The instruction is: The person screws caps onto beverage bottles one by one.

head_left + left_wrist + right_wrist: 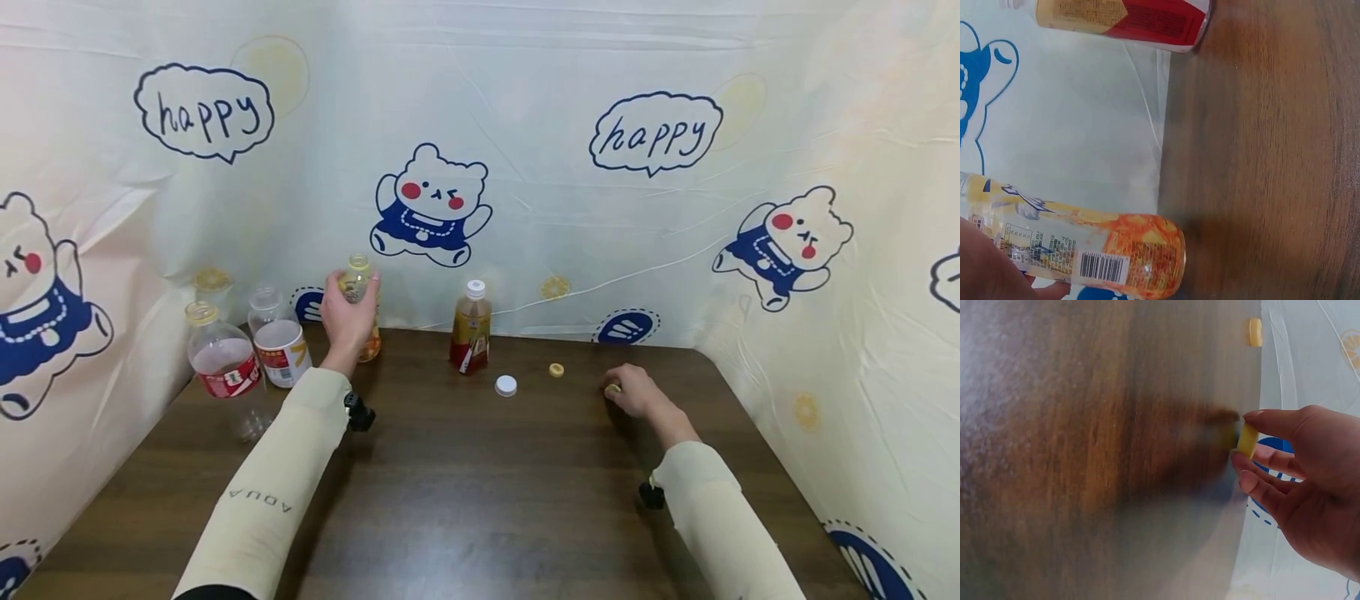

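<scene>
My left hand (pixel 349 317) grips an uncapped bottle (pixel 1141 256) with a yellow and orange label around its upper part. In the head view the bottle stands upright near the table's back edge, partly covered by the hand. Far to the right, my right hand (pixel 637 392) pinches a yellow bottle cap (pixel 1247 439) between thumb and fingers, at the tabletop. Left of that hand lie an orange-yellow cap (pixel 556 370) and a white cap (pixel 506 386). A capped bottle (pixel 471 329) with a yellow and red label stands between the two hands.
On the left, an open clear bottle with a red label (pixel 231 379) and an open bottle with a white and red label (pixel 283 354) stand close together. A printed cloth (pixel 540 208) hangs behind the brown wooden table (pixel 450 483).
</scene>
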A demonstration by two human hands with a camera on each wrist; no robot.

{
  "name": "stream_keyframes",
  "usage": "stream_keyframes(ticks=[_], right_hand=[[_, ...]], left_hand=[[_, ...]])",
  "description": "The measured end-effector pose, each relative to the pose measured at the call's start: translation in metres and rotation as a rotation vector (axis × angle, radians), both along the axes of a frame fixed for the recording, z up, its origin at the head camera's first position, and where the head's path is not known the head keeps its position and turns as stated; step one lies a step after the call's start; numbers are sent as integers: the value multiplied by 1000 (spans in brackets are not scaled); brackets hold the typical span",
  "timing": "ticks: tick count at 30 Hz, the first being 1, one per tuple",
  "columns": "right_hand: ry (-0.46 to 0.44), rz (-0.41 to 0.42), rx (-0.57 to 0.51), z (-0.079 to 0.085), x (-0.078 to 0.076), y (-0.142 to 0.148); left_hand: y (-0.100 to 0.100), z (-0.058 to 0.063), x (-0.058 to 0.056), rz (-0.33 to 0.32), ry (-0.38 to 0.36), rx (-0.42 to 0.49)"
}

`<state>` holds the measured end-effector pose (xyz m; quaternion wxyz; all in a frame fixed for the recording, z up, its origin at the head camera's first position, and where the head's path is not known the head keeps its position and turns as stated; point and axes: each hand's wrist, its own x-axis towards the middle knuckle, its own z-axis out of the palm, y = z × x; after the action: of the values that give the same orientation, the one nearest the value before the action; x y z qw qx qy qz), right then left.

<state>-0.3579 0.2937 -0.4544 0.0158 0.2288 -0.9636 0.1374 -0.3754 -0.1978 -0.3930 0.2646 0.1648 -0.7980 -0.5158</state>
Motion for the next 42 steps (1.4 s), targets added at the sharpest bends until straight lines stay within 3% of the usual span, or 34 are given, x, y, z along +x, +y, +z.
stream_keyframes(ticks=[5, 13, 23, 30, 36, 42], right_hand=[[26, -16, -30, 0, 1, -2], [11, -83, -65, 5, 1, -6], [68, -49, -139, 20, 8, -21], [55, -45, -207, 34, 10, -35], [33, -42, -241, 43, 13, -43], [30, 14, -268, 49, 17, -54]], left_hand=[[5, 4, 11, -38, 20, -15], [14, 6, 18, -113, 61, -94], [20, 12, 33, -178, 56, -97], [31, 19, 46, -256, 67, -104], [40, 19, 55, -312, 48, -133], [49, 14, 63, -377, 17, -136]])
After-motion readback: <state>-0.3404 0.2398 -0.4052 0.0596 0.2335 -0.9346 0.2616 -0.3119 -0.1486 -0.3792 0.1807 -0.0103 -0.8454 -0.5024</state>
